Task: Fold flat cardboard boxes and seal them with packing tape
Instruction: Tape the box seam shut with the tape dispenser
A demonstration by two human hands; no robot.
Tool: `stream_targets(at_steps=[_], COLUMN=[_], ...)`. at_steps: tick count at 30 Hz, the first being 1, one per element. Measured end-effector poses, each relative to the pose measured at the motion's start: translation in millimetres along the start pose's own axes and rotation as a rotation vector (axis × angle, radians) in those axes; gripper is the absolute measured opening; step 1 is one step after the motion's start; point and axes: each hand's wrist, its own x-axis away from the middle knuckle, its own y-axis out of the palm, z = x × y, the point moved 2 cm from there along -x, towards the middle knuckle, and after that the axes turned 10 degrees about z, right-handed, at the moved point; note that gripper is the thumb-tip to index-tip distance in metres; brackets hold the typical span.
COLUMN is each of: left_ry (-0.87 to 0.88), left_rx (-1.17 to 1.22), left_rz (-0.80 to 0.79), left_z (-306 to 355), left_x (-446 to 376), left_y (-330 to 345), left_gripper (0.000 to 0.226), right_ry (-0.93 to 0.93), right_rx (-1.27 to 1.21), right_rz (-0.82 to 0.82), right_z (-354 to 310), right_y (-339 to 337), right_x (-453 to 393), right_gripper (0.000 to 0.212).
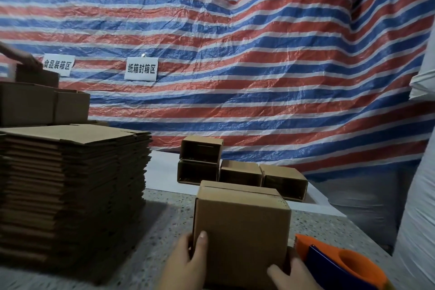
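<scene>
A small brown cardboard box (242, 226) stands folded on the speckled table (164, 219) in front of me, its top flaps closed with a seam showing. My left hand (186, 261) grips its lower left edge, thumb on the near face. My right hand (292, 273) holds the lower right corner, thumb on the near face. An orange and blue tape dispenser (339, 263) lies just right of the box, beside my right hand. A tall stack of flat cardboard boxes (73, 186) rises at the left.
Several folded open boxes (237, 167) lie on white paper behind the held box. More boxes (42, 103) sit at far left, where another person's hand (21, 56) reaches. A striped tarp (235, 54) with two signs hangs behind. White sacks (421, 172) stand at right.
</scene>
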Motion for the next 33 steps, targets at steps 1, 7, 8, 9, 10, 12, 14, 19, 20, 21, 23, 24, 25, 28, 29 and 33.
stream_targets(at_steps=[1,7,8,9,10,12,14,19,20,21,23,24,25,28,29,33], left_ry=[0.016,0.133,0.149,0.172,0.194,0.225,0.254,0.348,0.354,0.365,0.407,0.441,0.476,0.554,0.586,0.754], left_rx=[0.022,0.267,0.283,0.285,0.279,0.276,0.265,0.228,0.221,0.226,0.231,0.213,0.188,0.091,0.035,-0.251], left_rz=[0.002,0.041,0.049,0.052,0.045,0.011,-0.003,0.026,0.044,0.049,0.025,0.010,-0.005,-0.072,-0.082,-0.018], left_z=[1,31,36,40,45,55,66,100,108,116,131,139,146,163,167,168], left_x=[-2,-19,-25,-31,-38,-51,-66,-122,-134,-147,-171,-183,-195,-232,-245,-293], left_y=[2,13,17,20,25,36,48,81,86,91,103,108,112,127,132,154], left_gripper=[0.033,0.021,0.021,0.022,0.024,0.029,0.035,0.039,0.042,0.042,0.039,0.039,0.039,0.042,0.042,0.037], right_ry=[-0.011,-0.150,-0.159,-0.165,-0.169,-0.157,-0.125,-0.121,-0.136,-0.146,-0.149,-0.143,-0.138,-0.121,-0.115,-0.050], right_rx=[-0.018,-0.168,-0.191,-0.224,-0.250,-0.294,-0.345,-0.367,-0.366,-0.369,-0.380,-0.386,-0.391,-0.373,-0.373,-0.412], right_rz=[0.031,0.212,0.234,0.245,0.248,0.248,0.243,0.256,0.282,0.304,0.346,0.362,0.371,0.376,0.374,0.347], right_z=[-1,-19,-23,-26,-29,-36,-46,-78,-87,-95,-114,-124,-133,-157,-162,-168], right_y=[-1,-15,-18,-21,-24,-26,-24,-27,-29,-32,-37,-39,-40,-38,-36,-23], right_x=[0,-13,-20,-27,-35,-52,-70,-128,-143,-159,-193,-210,-226,-271,-284,-330], right_gripper=[0.045,0.033,0.030,0.027,0.026,0.029,0.038,0.043,0.043,0.044,0.048,0.049,0.049,0.051,0.053,0.058])
